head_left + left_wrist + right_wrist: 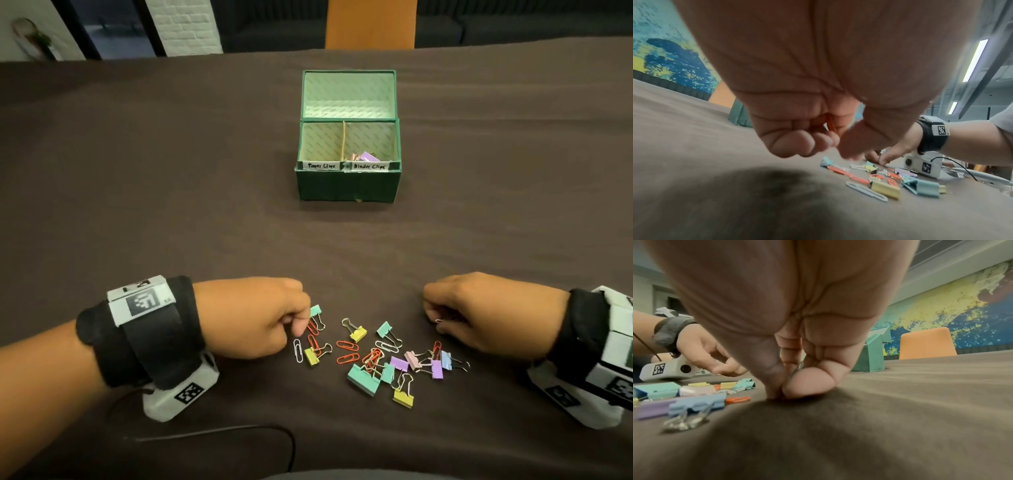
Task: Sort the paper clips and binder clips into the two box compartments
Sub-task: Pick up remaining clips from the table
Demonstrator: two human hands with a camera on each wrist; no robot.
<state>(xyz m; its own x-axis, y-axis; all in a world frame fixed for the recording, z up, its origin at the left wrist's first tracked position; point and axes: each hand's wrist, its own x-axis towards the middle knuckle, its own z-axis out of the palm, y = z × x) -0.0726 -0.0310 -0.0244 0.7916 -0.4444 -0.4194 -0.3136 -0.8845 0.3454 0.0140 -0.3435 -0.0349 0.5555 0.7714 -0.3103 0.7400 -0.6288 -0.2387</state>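
A green box (347, 185) stands mid-table with its lid up. Its left compartment (322, 144) is labelled Paper Clips; the right one (373, 144), labelled Binder Clips, holds a purple binder clip (369, 156) and others. Loose coloured binder clips and red paper clips (347, 346) lie in a pile between my hands. My left hand (299, 329) curls at the pile's left end beside a teal binder clip (315, 310) and holds a red paper clip (830, 125) inside its fingers. My right hand (433, 317) pinches a silver paper clip (439, 321) against the cloth, thumb and forefinger together (781, 396).
A dark brown cloth (171, 205) covers the table. An orange chair (370, 24) stands behind the far edge. A black cable (239, 428) runs along the near edge under my left wrist. A white paper clip (298, 350) lies by my left hand.
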